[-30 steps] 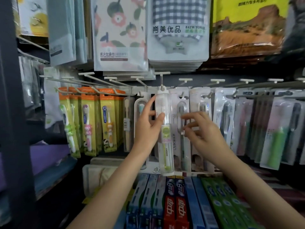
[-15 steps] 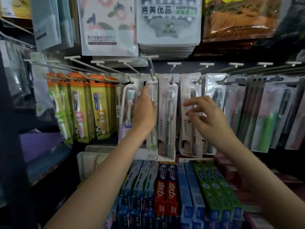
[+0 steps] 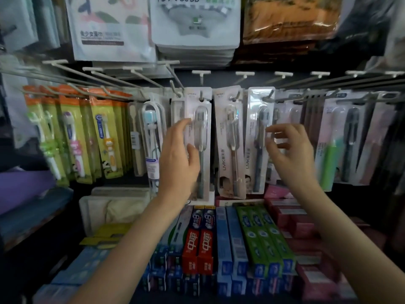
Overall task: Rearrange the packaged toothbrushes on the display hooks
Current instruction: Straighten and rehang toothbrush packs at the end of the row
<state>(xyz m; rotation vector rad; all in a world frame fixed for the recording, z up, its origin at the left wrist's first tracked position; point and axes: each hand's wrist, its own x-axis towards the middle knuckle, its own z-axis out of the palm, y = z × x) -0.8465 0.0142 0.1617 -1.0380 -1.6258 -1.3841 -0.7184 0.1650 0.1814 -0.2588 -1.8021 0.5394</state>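
Observation:
Packaged toothbrushes hang in a row on white display hooks (image 3: 175, 83). My left hand (image 3: 179, 159) is raised with straight fingers, its fingertips at the left edge of a white toothbrush pack (image 3: 202, 119) and its thumb in front of that pack. A narrow clear toothbrush pack (image 3: 176, 106) hangs on its hook just behind those fingers. My right hand (image 3: 289, 154) hovers with loosely curled fingers in front of a silver-edged toothbrush pack (image 3: 258, 119) and holds nothing. Between the hands hangs another white pack (image 3: 230, 137).
Orange and green children's toothbrush packs (image 3: 74, 137) fill the hooks at left, darker packs (image 3: 350, 137) those at right. Towel packs (image 3: 195, 23) hang above. Toothpaste boxes (image 3: 206, 244) are stacked on the shelf below my arms.
My left hand has let go of the narrow clear pack, which now hangs on its hook, and moved right to the white pack. The right hand shifted right. The view tilted down.

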